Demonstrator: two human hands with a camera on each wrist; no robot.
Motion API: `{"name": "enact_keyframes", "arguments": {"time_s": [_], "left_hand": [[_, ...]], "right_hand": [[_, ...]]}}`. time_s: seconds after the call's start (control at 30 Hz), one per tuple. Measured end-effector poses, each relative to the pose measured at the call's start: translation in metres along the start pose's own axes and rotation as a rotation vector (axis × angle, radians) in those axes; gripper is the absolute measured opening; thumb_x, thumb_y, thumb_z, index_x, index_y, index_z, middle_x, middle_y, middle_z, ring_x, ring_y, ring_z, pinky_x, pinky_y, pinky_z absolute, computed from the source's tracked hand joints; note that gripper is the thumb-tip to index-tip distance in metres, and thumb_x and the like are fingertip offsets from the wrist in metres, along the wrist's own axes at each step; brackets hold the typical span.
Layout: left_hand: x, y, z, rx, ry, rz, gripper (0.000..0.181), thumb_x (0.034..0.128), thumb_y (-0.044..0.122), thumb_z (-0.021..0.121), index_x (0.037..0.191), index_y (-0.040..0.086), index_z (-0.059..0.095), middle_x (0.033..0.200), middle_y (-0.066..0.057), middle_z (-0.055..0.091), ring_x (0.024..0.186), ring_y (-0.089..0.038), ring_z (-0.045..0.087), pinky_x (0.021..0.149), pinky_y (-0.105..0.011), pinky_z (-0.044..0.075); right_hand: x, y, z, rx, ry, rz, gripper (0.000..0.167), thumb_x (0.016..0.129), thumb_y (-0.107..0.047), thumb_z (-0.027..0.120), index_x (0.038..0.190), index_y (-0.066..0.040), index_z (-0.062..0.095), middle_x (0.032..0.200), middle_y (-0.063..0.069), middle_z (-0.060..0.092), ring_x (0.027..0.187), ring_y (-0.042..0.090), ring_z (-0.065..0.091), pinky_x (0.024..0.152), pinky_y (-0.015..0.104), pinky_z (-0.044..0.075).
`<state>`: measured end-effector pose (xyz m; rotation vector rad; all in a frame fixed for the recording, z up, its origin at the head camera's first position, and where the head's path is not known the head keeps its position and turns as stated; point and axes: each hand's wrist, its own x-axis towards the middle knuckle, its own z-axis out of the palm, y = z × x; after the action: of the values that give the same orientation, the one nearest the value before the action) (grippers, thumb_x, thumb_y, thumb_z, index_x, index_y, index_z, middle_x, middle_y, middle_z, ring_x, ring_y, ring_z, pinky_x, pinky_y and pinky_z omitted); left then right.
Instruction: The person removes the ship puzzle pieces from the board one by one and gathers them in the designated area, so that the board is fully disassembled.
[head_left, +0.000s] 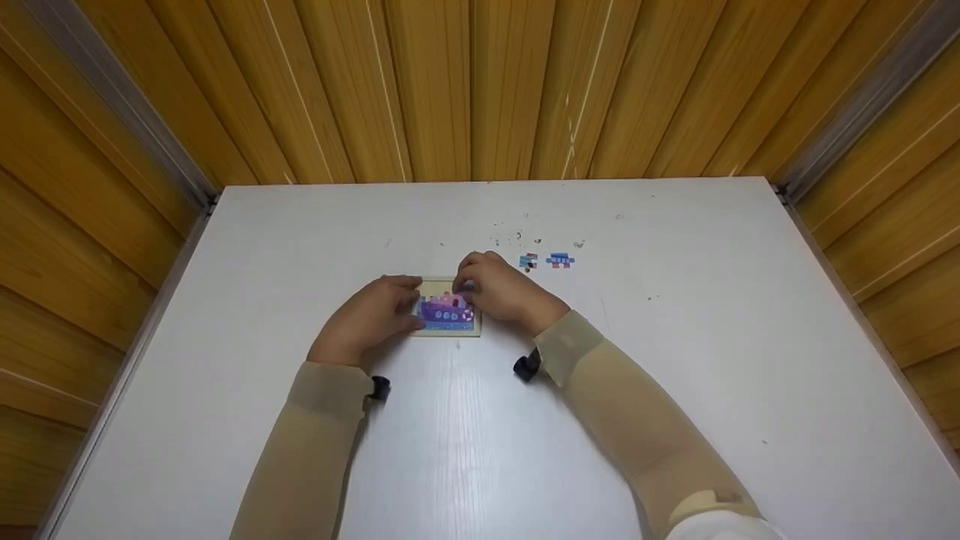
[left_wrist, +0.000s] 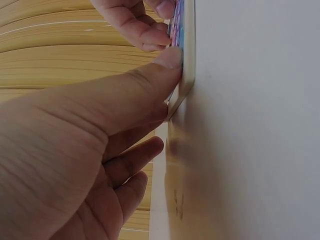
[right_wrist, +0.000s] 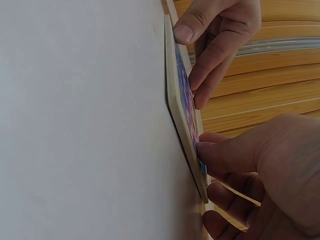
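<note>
A small jigsaw puzzle board (head_left: 448,316) with a pale rim and a purple, pink and blue ship picture lies flat on the white table. My left hand (head_left: 373,316) grips the board's left end, thumb on the near side and fingers at the far side. Its thumb presses on the rim in the left wrist view. Over the board's upper right part, my right hand (head_left: 501,291) has thumb and index finger close together at the picture, pinching a puzzle piece mostly hidden by the fingers. The upper left of the board shows bare pale backing.
Loose joined puzzle pieces (head_left: 560,260) lie beyond the right hand, and a second small cluster of pieces (head_left: 528,262) lies beside them. Dark specks mark the white table (head_left: 675,360) behind these. Wood-patterned panels (head_left: 435,90) stand along the back and sides.
</note>
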<state>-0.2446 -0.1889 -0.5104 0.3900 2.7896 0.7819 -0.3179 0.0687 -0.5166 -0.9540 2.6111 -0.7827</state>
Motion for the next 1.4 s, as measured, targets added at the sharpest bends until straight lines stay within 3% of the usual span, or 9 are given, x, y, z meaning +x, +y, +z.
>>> {"name": "enact_keyframes", "arguments": {"time_s": [0.1, 0.3, 0.5, 0.73, 0.9, 1.07, 1.3, 1.4], "left_hand": [[-0.0003, 0.0011, -0.0003, -0.002, -0.005, -0.003, 0.053, 0.1034, 0.021, 0.084, 0.152, 0.004, 0.071, 0.174, -0.009, 0.056, 0.166, -0.037, 0.048, 0.139, -0.056, 0.038], [0.0011, 0.0013, -0.0009, -0.011, -0.013, -0.007, 0.052, 0.1035, 0.020, 0.084, 0.151, 0.003, 0.071, 0.174, -0.012, 0.056, 0.168, -0.040, 0.045, 0.140, -0.057, 0.035], [0.0009, -0.0002, -0.0012, -0.012, -0.015, 0.001, 0.053, 0.1039, 0.021, 0.083, 0.152, 0.002, 0.070, 0.175, -0.011, 0.055, 0.169, -0.042, 0.042, 0.141, -0.059, 0.033], [0.0010, -0.0009, -0.0009, -0.003, -0.016, 0.006, 0.053, 0.1037, 0.021, 0.084, 0.152, 0.002, 0.071, 0.175, -0.011, 0.055, 0.169, -0.043, 0.041, 0.141, -0.059, 0.033], [0.0019, 0.0004, -0.0003, 0.003, -0.019, -0.016, 0.056, 0.1030, 0.021, 0.085, 0.154, 0.004, 0.069, 0.175, -0.010, 0.055, 0.170, -0.043, 0.040, 0.141, -0.059, 0.033], [0.0025, 0.0008, 0.0002, 0.014, -0.020, -0.015, 0.056, 0.1028, 0.020, 0.085, 0.154, 0.005, 0.069, 0.175, -0.010, 0.056, 0.170, -0.043, 0.040, 0.141, -0.059, 0.033], [0.0025, 0.0018, -0.0012, -0.002, -0.024, -0.008, 0.051, 0.1027, 0.018, 0.084, 0.149, 0.002, 0.072, 0.174, -0.012, 0.056, 0.170, -0.043, 0.040, 0.141, -0.059, 0.032], [0.0028, 0.0018, -0.0016, -0.005, -0.021, -0.001, 0.050, 0.1028, 0.018, 0.084, 0.149, 0.001, 0.073, 0.174, -0.013, 0.056, 0.169, -0.044, 0.041, 0.141, -0.059, 0.032]], "right_hand": [[-0.0003, -0.0006, -0.0004, 0.000, 0.000, 0.002, 0.022, 0.108, -0.007, 0.072, 0.127, -0.010, 0.083, 0.143, 0.008, 0.070, 0.142, 0.031, 0.058, 0.131, 0.048, 0.047], [0.0001, -0.0015, -0.0005, 0.036, 0.012, 0.029, 0.042, 0.106, -0.004, 0.069, 0.149, -0.008, 0.069, 0.145, 0.011, 0.070, 0.142, 0.030, 0.060, 0.130, 0.047, 0.048], [-0.0005, -0.0018, -0.0011, 0.019, 0.012, 0.011, 0.028, 0.107, -0.006, 0.071, 0.133, -0.009, 0.082, 0.142, 0.010, 0.071, 0.141, 0.032, 0.059, 0.130, 0.048, 0.047], [-0.0006, -0.0023, -0.0012, 0.018, 0.005, 0.026, 0.038, 0.107, -0.006, 0.070, 0.145, -0.007, 0.075, 0.147, 0.011, 0.071, 0.142, 0.034, 0.059, 0.130, 0.049, 0.047], [-0.0001, -0.0015, -0.0007, 0.025, 0.001, 0.032, 0.037, 0.106, -0.006, 0.071, 0.142, -0.008, 0.077, 0.145, 0.011, 0.072, 0.138, 0.034, 0.058, 0.127, 0.049, 0.048], [-0.0004, -0.0023, -0.0015, 0.050, -0.002, 0.058, 0.026, 0.107, -0.008, 0.074, 0.130, -0.010, 0.084, 0.140, 0.010, 0.072, 0.137, 0.034, 0.056, 0.125, 0.050, 0.047], [-0.0012, -0.0015, -0.0016, 0.025, 0.001, 0.078, 0.038, 0.106, -0.009, 0.073, 0.143, -0.011, 0.078, 0.148, 0.009, 0.071, 0.139, 0.034, 0.056, 0.128, 0.050, 0.045], [-0.0014, -0.0013, -0.0019, 0.016, 0.009, 0.077, 0.037, 0.105, -0.010, 0.074, 0.141, -0.011, 0.078, 0.146, 0.010, 0.071, 0.138, 0.035, 0.056, 0.127, 0.050, 0.046]]}}
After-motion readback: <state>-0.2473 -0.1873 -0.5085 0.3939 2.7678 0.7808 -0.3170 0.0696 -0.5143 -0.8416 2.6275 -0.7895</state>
